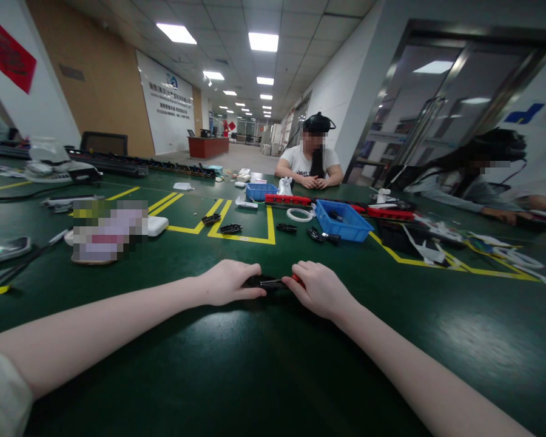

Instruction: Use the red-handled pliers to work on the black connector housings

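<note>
My left hand (230,281) and my right hand (317,287) meet on the green table (255,364), both closed. Between them lies a small black part (266,281), gripped by the left hand's fingers at its left end. The right hand pinches a small red-handled tool (295,278) whose tip touches the black part. Most of the part and the tool is hidden under my fingers.
Yellow tape lines (236,237) mark the table. Small black parts (231,229) lie beyond my hands, with a blue bin (343,221), a white tape ring (299,214) and red trays (287,199). A person (310,164) sits opposite; another person (486,182) leans in at right.
</note>
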`<action>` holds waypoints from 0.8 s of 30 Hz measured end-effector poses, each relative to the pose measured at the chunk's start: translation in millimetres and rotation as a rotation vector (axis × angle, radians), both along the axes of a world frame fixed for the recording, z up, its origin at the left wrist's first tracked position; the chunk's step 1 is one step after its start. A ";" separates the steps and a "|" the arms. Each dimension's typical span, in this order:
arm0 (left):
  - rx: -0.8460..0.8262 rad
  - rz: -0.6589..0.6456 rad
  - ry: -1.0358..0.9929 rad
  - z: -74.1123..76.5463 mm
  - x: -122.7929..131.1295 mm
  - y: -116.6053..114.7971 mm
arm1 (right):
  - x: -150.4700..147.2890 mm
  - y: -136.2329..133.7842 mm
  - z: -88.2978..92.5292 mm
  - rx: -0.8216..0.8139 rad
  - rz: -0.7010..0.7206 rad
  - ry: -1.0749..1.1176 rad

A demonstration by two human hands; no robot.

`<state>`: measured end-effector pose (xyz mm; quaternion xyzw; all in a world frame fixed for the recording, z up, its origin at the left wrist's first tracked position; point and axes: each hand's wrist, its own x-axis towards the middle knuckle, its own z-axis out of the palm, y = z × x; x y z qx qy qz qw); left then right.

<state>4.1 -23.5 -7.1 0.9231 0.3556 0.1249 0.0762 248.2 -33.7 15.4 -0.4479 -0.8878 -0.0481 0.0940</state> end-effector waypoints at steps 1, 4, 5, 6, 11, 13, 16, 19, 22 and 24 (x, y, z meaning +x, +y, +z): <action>-0.001 0.001 0.003 0.2 0.1 -0.1 | 0.4 0.4 0.4 -0.011 0.002 -0.004; 0.001 -0.006 0.012 1.2 0.3 -0.8 | 1.8 2.1 1.2 -0.061 0.008 -0.025; 0.003 -0.009 0.013 1.6 0.4 -1.1 | 2.3 2.6 1.2 -0.074 0.010 -0.029; 0.005 -0.012 0.013 1.8 0.4 -1.2 | 2.7 3.0 1.1 -0.082 0.013 -0.030; 0.004 -0.023 0.014 2.3 0.5 -1.6 | 4.5 3.5 0.1 -0.042 0.046 -0.021; 0.004 -0.019 0.015 2.4 0.6 -1.6 | 5.1 3.5 -0.7 -0.005 0.059 -0.029; 0.001 -0.016 0.015 2.3 0.5 -1.6 | 5.8 3.7 -1.6 0.036 0.059 -0.040; 0.000 -0.019 0.007 2.1 0.3 -1.6 | 5.5 3.9 -1.1 0.066 0.038 -0.048; -0.002 -0.021 0.002 2.2 0.3 -1.6 | 4.5 3.9 -0.5 0.095 0.020 -0.059; -0.005 -0.023 0.004 2.3 0.4 -1.5 | 3.6 4.0 -0.6 0.111 0.012 -0.068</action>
